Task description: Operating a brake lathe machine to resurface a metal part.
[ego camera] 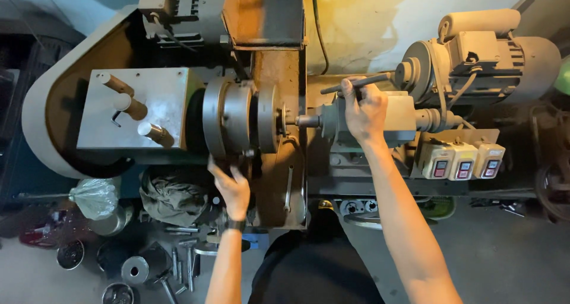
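I look down on a small metal lathe. My left hand (230, 185) reaches up under the round steel chuck (228, 117), fingers touching its lower edge; a dark band sits on that wrist. My right hand (363, 109) is closed around a dark metal lever (356, 83) on top of the grey tailstock (392, 117). The tailstock's short spindle (307, 121) points left toward the round plates mounted at the chuck. A rusty brown carriage (279, 161) stands between chuck and tailstock.
A grey headstock box (136, 105) with handles sits left. A motor (493, 57) is at the right, above three switch boxes (463, 160) with red buttons. Below left lie a rag (175, 197), a plastic bag (95, 196), metal cups and loose tools (178, 262).
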